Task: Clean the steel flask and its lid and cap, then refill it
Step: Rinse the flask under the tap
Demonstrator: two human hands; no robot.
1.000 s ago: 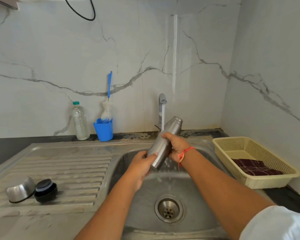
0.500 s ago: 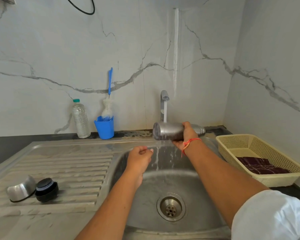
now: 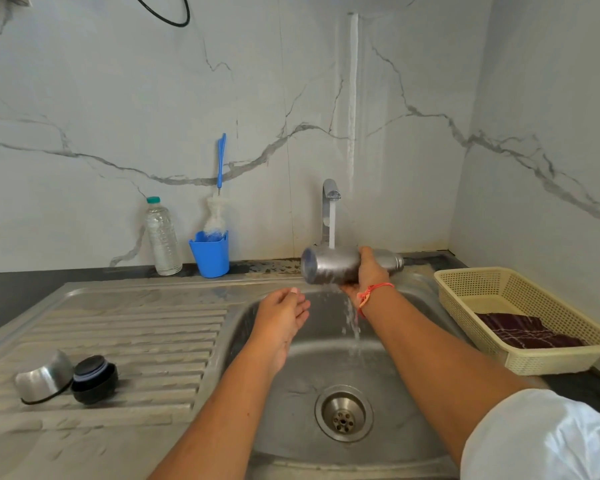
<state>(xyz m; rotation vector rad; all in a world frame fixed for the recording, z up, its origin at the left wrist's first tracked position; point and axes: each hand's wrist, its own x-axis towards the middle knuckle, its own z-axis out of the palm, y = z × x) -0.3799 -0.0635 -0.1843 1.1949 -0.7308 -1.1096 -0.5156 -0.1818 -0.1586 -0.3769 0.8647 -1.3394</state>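
Well, first what can't be read: the flask [image 3: 329, 268] has its mid section covered by the R hand [image 3: 369, 271]. Its mouth faces away to the right, so the opening & anything inside can't be seen. The base end is blurred w/ wet sheen. Splash under the flask hides part of the R wrist, where a red thread [image 3: 373, 293] is tied. A white sleeve [image 3: 541, 438] is cut off at the bottom-right corner, and a black cable [image 3: 174, 19] loop is cut off at the top edge.

The flask lies on its side w/ its long axis approx level, running left–right along the back wall: base left, neck right. It's in the air over the back of the sink [image 3: 326, 362], directly under the tap [image 3: 329, 202]. The water [image 3: 332, 226] hits the body near the base end & runs off below into the basin.

R hand grasps the flask, fingers wrapped round it. L hand [image 3: 284, 306] holds nothing, fingers loosely bent, just below-left of the flask & not touching it.

The steel cap [image 3: 44, 379] lies tipped on the drainboard [image 3: 136, 341] at left, right against the black lid [image 3: 94, 377]. At the back wall: a plastic bottle [image 3: 161, 237] and a blue cup [image 3: 210, 254] w/ a brush [image 3: 220, 157]. Right of the sink: a cream basket [image 3: 465, 282] w/ a dark checked cloth [image 3: 530, 332].
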